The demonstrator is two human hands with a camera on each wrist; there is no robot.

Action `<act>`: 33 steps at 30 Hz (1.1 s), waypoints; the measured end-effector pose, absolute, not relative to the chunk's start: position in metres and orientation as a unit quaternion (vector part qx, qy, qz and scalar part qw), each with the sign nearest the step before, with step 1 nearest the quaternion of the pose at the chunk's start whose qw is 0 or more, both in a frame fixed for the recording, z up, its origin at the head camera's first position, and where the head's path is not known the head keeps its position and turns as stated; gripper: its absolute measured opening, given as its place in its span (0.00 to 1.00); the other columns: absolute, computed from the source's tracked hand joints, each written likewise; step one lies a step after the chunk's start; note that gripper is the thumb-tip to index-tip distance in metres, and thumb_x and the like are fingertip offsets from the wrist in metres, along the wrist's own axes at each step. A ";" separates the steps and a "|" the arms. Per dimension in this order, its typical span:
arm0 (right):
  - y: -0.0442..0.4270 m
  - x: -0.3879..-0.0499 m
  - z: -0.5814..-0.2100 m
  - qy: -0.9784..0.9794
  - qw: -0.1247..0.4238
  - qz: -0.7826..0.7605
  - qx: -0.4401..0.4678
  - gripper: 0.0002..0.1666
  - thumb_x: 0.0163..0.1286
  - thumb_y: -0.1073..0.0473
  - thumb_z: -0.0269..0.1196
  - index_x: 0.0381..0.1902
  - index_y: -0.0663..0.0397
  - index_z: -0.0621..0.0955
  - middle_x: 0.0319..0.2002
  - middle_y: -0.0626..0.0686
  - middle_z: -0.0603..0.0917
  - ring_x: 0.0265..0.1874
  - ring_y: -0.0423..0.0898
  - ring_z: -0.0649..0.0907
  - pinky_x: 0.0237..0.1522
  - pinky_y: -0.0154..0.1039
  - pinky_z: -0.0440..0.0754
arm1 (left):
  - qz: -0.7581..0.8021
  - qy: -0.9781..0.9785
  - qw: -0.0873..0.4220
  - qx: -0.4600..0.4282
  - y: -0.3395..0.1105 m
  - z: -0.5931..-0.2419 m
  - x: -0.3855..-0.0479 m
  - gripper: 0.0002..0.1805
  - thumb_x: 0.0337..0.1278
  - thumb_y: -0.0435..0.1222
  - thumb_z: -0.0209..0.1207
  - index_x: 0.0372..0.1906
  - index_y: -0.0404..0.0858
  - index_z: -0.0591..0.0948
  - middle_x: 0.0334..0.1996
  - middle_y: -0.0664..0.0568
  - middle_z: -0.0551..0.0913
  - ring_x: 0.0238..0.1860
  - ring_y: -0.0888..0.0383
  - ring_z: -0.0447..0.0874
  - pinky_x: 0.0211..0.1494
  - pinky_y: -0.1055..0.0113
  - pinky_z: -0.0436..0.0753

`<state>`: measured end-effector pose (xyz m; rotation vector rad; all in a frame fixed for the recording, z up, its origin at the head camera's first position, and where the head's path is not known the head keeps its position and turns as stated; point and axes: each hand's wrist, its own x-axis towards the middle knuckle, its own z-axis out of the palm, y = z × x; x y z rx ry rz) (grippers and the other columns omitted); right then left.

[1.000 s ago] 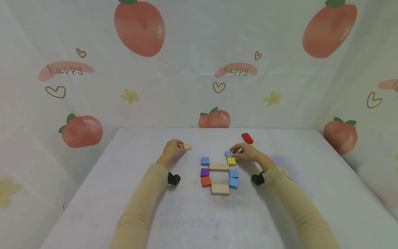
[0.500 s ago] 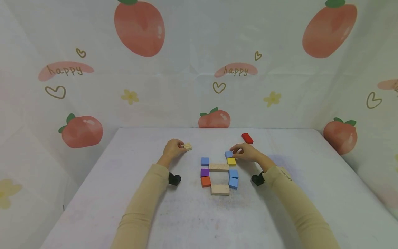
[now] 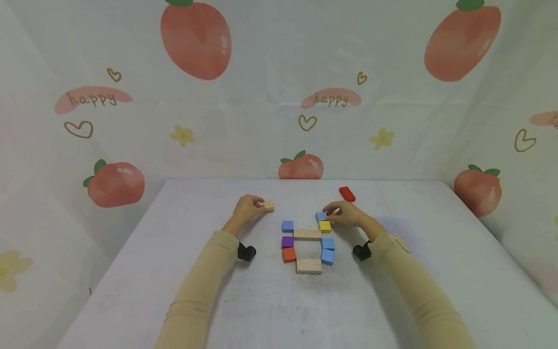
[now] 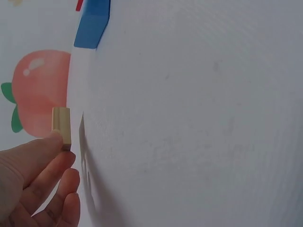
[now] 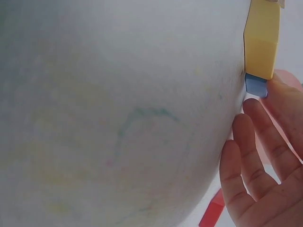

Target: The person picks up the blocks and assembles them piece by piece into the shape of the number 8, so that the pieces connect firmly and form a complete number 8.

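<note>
My left hand [image 3: 248, 207] pinches a small, plain wooden block [image 3: 268, 206] between thumb and fingers. In the left wrist view that wooden block [image 4: 61, 128] stands upright, apart from its shadow on the table, with a line along its length. My right hand [image 3: 345, 213] has thumb and index finger at a small blue block [image 3: 320, 216] on the far right of the layout. Seen from the right wrist, the blue block [image 5: 256, 85] sits just behind a yellow block [image 5: 262, 40], partly hidden by it. The other right fingers are loosely extended.
Two plain wooden planks, one being the near plank [image 3: 308, 265], lie crosswise between two columns of blocks. The left column has a blue block [image 3: 287, 226], purple block [image 3: 287, 242] and orange block [image 3: 288, 255]. A red block [image 3: 347, 194] lies farther back.
My left hand has moved a little to the right with the wooden block. My right hand and the laid-out blocks stay where they were.
</note>
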<state>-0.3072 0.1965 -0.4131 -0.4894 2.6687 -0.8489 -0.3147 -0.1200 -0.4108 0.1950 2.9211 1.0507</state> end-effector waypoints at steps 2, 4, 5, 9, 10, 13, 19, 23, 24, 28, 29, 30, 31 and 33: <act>0.196 -0.308 -0.413 0.928 0.150 -0.296 -0.167 0.20 0.66 0.59 0.60 0.55 0.57 0.76 0.49 0.59 0.80 0.48 0.55 0.79 0.52 0.47 0.79 | 0.338 0.938 0.018 0.075 -0.117 -0.410 -0.315 0.20 0.52 0.37 0.63 0.50 0.32 0.81 0.39 0.41 0.86 0.43 0.50 0.80 0.47 0.62 0.76; 0.197 -0.308 -0.414 0.928 0.150 -0.296 -0.169 0.20 0.66 0.59 0.59 0.55 0.56 0.76 0.49 0.59 0.80 0.48 0.55 0.79 0.52 0.47 0.79 | 0.340 0.937 0.022 0.083 -0.115 -0.409 -0.314 0.20 0.52 0.36 0.63 0.50 0.32 0.80 0.39 0.41 0.86 0.43 0.50 0.80 0.46 0.63 0.76; 0.197 -0.308 -0.414 0.928 0.149 -0.296 -0.171 0.20 0.66 0.59 0.59 0.55 0.57 0.76 0.49 0.59 0.80 0.48 0.55 0.79 0.52 0.47 0.79 | 0.341 0.936 0.023 0.086 -0.113 -0.409 -0.314 0.20 0.52 0.36 0.63 0.50 0.32 0.80 0.39 0.41 0.86 0.43 0.50 0.80 0.45 0.64 0.76; 0.198 -0.308 -0.413 0.926 0.145 -0.298 -0.181 0.20 0.66 0.59 0.59 0.55 0.58 0.76 0.49 0.60 0.80 0.47 0.55 0.79 0.53 0.48 0.79 | 0.340 0.935 0.030 0.100 -0.108 -0.408 -0.312 0.19 0.53 0.35 0.62 0.51 0.33 0.80 0.39 0.41 0.86 0.43 0.51 0.80 0.44 0.64 0.76; 0.198 -0.307 -0.413 0.925 0.144 -0.299 -0.183 0.20 0.66 0.59 0.59 0.55 0.58 0.76 0.49 0.60 0.80 0.47 0.55 0.79 0.53 0.48 0.79 | 0.340 0.934 0.031 0.104 -0.107 -0.409 -0.312 0.19 0.53 0.35 0.62 0.52 0.33 0.80 0.39 0.41 0.85 0.43 0.51 0.80 0.44 0.65 0.76; 0.199 -0.307 -0.413 0.924 0.142 -0.301 -0.187 0.20 0.66 0.59 0.59 0.55 0.59 0.76 0.49 0.61 0.80 0.48 0.56 0.80 0.53 0.48 0.79 | 0.337 0.934 0.035 0.114 -0.104 -0.409 -0.312 0.19 0.54 0.34 0.62 0.52 0.33 0.80 0.39 0.42 0.85 0.43 0.51 0.80 0.43 0.65 0.77; 0.199 -0.306 -0.412 0.925 0.141 -0.299 -0.187 0.20 0.66 0.59 0.59 0.55 0.59 0.76 0.49 0.60 0.80 0.48 0.56 0.79 0.53 0.48 0.79 | 0.324 0.937 0.050 0.119 -0.098 -0.409 -0.310 0.19 0.55 0.36 0.62 0.52 0.36 0.80 0.42 0.44 0.85 0.45 0.51 0.81 0.47 0.63 0.78; 0.199 -0.306 -0.413 0.925 0.141 -0.300 -0.186 0.20 0.66 0.60 0.59 0.55 0.59 0.76 0.49 0.60 0.80 0.48 0.56 0.79 0.53 0.48 0.79 | 0.320 0.937 0.053 0.133 -0.094 -0.409 -0.309 0.19 0.55 0.35 0.62 0.52 0.36 0.80 0.41 0.44 0.85 0.45 0.51 0.81 0.48 0.62 0.78; 0.199 -0.306 -0.413 0.925 0.141 -0.299 -0.186 0.20 0.66 0.60 0.59 0.55 0.59 0.76 0.49 0.60 0.80 0.47 0.55 0.79 0.53 0.48 0.79 | 0.319 0.936 0.053 0.139 -0.093 -0.408 -0.309 0.18 0.55 0.35 0.62 0.52 0.35 0.80 0.41 0.44 0.85 0.45 0.51 0.81 0.48 0.62 0.78; 0.198 -0.306 -0.412 0.926 0.140 -0.298 -0.183 0.20 0.66 0.59 0.59 0.55 0.58 0.76 0.49 0.60 0.80 0.47 0.55 0.79 0.52 0.48 0.79 | 0.315 0.935 0.058 0.151 -0.089 -0.407 -0.308 0.18 0.54 0.33 0.62 0.52 0.34 0.80 0.40 0.44 0.86 0.44 0.51 0.81 0.47 0.63 0.78; 0.198 -0.305 -0.412 0.927 0.141 -0.297 -0.182 0.20 0.66 0.59 0.59 0.55 0.58 0.76 0.49 0.60 0.80 0.47 0.55 0.79 0.52 0.48 0.79 | 0.312 0.936 0.058 0.152 -0.089 -0.407 -0.308 0.18 0.54 0.33 0.62 0.52 0.34 0.80 0.40 0.44 0.86 0.44 0.52 0.81 0.46 0.64 0.78; 0.198 -0.305 -0.411 0.927 0.141 -0.297 -0.181 0.20 0.66 0.59 0.59 0.55 0.58 0.76 0.49 0.60 0.80 0.47 0.55 0.79 0.52 0.48 0.79 | 0.310 0.937 0.059 0.152 -0.088 -0.407 -0.308 0.18 0.54 0.33 0.62 0.52 0.35 0.80 0.40 0.44 0.86 0.44 0.52 0.81 0.46 0.64 0.78; 0.198 -0.305 -0.411 0.927 0.142 -0.297 -0.180 0.20 0.66 0.59 0.59 0.55 0.58 0.76 0.49 0.60 0.80 0.47 0.55 0.79 0.52 0.48 0.79 | 0.308 0.937 0.060 0.151 -0.087 -0.407 -0.307 0.18 0.55 0.34 0.62 0.52 0.35 0.80 0.40 0.44 0.86 0.44 0.52 0.81 0.46 0.64 0.78; 0.198 -0.305 -0.411 0.927 0.143 -0.298 -0.179 0.20 0.66 0.59 0.59 0.55 0.58 0.76 0.49 0.60 0.80 0.47 0.55 0.79 0.52 0.48 0.79 | 0.305 0.938 0.063 0.150 -0.086 -0.408 -0.307 0.18 0.55 0.34 0.62 0.52 0.36 0.80 0.41 0.45 0.86 0.44 0.52 0.81 0.46 0.64 0.78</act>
